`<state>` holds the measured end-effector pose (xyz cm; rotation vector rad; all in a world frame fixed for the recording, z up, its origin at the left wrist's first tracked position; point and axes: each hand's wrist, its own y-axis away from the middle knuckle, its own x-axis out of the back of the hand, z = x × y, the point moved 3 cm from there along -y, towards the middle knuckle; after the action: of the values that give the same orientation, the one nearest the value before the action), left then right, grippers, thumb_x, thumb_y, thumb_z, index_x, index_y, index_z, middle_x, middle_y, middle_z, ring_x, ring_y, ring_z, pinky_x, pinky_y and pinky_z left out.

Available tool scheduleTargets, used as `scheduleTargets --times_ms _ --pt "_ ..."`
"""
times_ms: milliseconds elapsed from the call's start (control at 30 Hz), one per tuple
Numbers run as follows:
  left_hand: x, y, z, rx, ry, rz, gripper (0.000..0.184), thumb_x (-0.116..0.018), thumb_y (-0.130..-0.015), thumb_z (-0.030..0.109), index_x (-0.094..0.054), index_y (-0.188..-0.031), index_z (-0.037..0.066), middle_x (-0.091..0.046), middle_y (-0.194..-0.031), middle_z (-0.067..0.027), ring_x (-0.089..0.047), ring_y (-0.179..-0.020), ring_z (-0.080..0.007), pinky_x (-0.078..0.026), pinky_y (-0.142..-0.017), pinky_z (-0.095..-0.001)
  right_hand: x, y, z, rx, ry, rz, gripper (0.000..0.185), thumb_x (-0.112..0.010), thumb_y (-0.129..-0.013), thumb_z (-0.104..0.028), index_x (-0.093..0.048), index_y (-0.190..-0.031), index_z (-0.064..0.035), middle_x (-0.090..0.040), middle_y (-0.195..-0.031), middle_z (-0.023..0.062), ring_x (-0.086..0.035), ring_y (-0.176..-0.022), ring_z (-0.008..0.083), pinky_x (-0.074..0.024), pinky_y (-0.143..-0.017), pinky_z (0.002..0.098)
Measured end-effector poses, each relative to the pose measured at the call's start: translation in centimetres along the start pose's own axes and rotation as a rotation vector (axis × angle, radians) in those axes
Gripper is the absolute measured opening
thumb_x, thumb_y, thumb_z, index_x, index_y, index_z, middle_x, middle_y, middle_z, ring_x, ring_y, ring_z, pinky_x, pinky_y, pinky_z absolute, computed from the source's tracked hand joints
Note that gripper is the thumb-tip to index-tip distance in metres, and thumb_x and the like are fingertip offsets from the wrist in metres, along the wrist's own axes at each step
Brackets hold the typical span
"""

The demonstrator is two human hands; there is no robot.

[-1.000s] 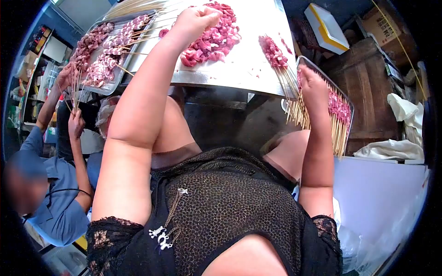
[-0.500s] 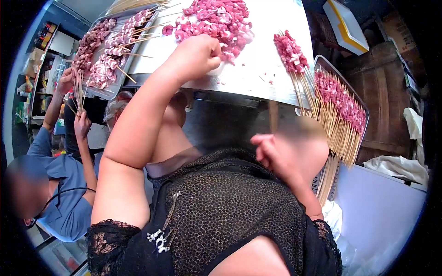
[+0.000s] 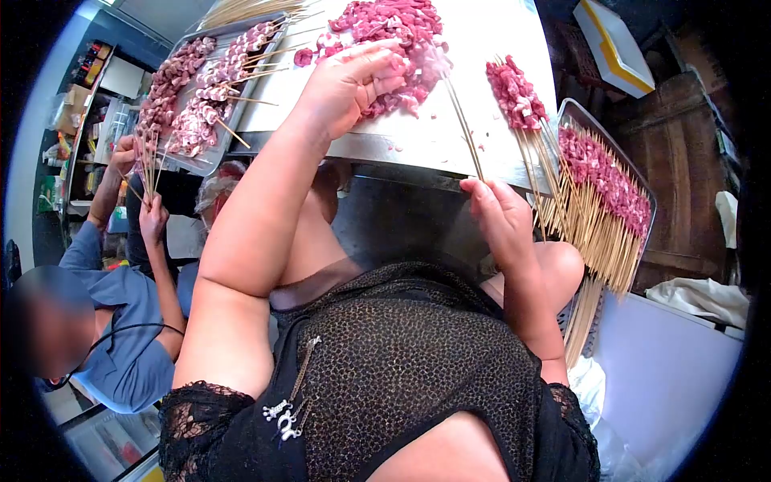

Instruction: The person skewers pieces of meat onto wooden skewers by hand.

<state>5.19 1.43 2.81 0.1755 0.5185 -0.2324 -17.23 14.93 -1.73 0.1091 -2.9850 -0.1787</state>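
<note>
My left hand (image 3: 349,87) is over the near left side of a pile of cut raw meat (image 3: 393,24) on the white table. Its fingers are apart and bent, with no object visible in them. In my right hand (image 3: 502,217), thumb and fingers pinch the lower end of a thin bamboo skewer (image 3: 464,128), possibly two side by side. It slants up to the pile's right edge, where a pale blur hides its tip. Finished meat skewers (image 3: 516,95) lie on the table to the right.
A tray (image 3: 649,185) packed with meat skewers stands on the right. Another metal tray (image 3: 210,165) with skewered meat is at left, loose bamboo sticks (image 3: 241,11) behind it. A seated co-worker (image 3: 120,321) at left holds sticks. A white foam box (image 3: 614,48) stands at back right.
My right hand has risen from near my lap and now holds a skewer toward the pile. My left hand's closed fingers have spread. The view has shifted slightly.
</note>
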Motion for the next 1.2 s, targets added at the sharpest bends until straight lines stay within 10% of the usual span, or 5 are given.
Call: scheduleTargets --times_ms 233,500,1200 --pt "0.1 -0.1 0.1 -0.077 -0.113 0.081 0.033 -0.054 -0.088 0.004 -0.049 -0.12 -0.001 -0.062 -0.102 -0.0167 -0.064 -0.088 -0.0222 -0.054 -0.081 -0.0326 -0.4 -0.1 0.0 0.288 0.138 0.038 0.021 -0.055 -0.089 -0.014 -0.064 -0.101 0.0007 -0.06 -0.086 0.0059 -0.054 -0.081 0.013 -0.0422 -0.076 0.0244" --pt "0.1 -0.2 -0.2 -0.088 -0.066 0.123 0.032 -0.051 -0.088 0.002 -0.047 -0.12 -0.002 -0.06 -0.106 -0.0194 -0.062 -0.094 -0.0264 -0.055 -0.08 -0.0321 -1.0 0.2 0.7 -0.138 -0.365 -0.121 0.021 -0.059 -0.086 -0.013 -0.058 -0.105 -0.0031 -0.054 -0.069 -0.0024 -0.041 -0.048 0.0017 -0.03 -0.04 0.0156" --pt "-0.4 0.9 0.2 0.019 -0.213 -0.015 0.035 -0.055 -0.087 0.004 -0.048 -0.121 -0.001 -0.062 -0.106 -0.017 -0.062 -0.097 -0.0219 -0.055 -0.079 -0.0293 -0.2 -0.4 2.3 -0.005 -0.321 -0.012 0.013 -0.061 -0.084 -0.004 -0.056 -0.095 0.0004 -0.057 -0.07 -0.0002 -0.051 -0.058 0.0046 -0.0391 -0.054 0.017"
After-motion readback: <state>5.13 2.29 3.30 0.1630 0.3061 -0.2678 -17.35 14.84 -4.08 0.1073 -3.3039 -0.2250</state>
